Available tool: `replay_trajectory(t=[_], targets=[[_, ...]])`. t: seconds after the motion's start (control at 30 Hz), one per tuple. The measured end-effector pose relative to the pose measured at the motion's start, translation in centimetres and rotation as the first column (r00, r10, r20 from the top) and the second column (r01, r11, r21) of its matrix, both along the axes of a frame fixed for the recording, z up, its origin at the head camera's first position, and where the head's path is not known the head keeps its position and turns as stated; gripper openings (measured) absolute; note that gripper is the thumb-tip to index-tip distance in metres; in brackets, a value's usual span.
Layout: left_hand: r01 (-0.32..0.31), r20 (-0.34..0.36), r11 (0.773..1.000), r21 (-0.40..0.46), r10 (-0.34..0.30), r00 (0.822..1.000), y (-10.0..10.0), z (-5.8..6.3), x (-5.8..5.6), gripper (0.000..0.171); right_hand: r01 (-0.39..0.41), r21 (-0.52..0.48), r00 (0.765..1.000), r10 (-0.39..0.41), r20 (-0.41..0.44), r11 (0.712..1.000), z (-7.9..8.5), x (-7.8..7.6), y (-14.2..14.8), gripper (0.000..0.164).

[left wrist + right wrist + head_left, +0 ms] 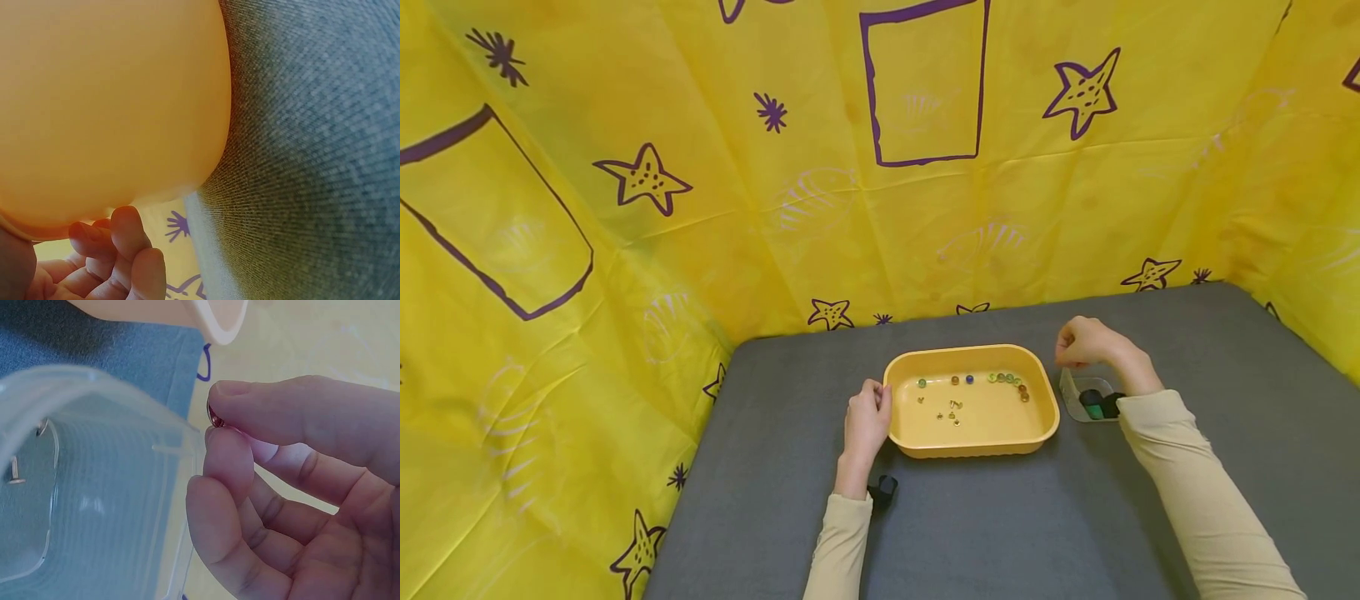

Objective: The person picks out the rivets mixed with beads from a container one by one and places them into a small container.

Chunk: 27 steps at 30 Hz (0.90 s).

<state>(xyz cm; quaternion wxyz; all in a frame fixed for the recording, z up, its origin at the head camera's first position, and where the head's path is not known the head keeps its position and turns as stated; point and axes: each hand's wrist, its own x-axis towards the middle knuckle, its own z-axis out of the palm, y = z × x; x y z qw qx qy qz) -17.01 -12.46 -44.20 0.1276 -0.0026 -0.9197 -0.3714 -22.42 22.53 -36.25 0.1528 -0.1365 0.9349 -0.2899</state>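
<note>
My left hand (pixel 867 421) holds the left rim of a yellow plastic tub (pixel 973 451), thumb at the rim and fingers curled against the outer wall. Inside the tub lie several glass marbles (pixel 970 379), mostly along the far and right sides, and several small brass tacks (pixel 952 415) near the middle. Over the far edge of a clear plastic container (pixel 119 506), my right hand (pixel 1093 343) pinches a small shiny metal tack (pixel 214 415) between thumb and forefinger. Only the tack's rounded head shows. More metal tacks (pixel 17 472) lie in the clear container.
The clear container stands close to the tub's right side. Dark and green wristband parts (pixel 1093 404) show over it. The grey table (pixel 970 525) meets yellow patterned cloth (pixel 820 250) at the back and left.
</note>
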Motion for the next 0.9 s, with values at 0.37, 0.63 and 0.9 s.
replay_trajectory(t=[0.37,0.63,0.9], targets=[[0.003,-0.001,1.0,-0.001,-0.003,1.0,0.0,0.0,0.1,0.018,0.009,0.017,1.0,-0.009,0.027,1.0,0.2,0.4,0.9,0.008],[0.003,0.003,1.0,0.0,-0.003,1.0,0.0,0.0,0.0,0.018,0.016,0.027,1.0,-0.016,0.013,1.0,0.4,0.8,1.3,0.012],[0.002,-0.005,1.0,0.0,-0.002,1.0,0.0,0.1,0.0,0.018,0.028,0.007,0.999,-0.029,0.037,1.0,0.1,0.8,1.8,0.008]])
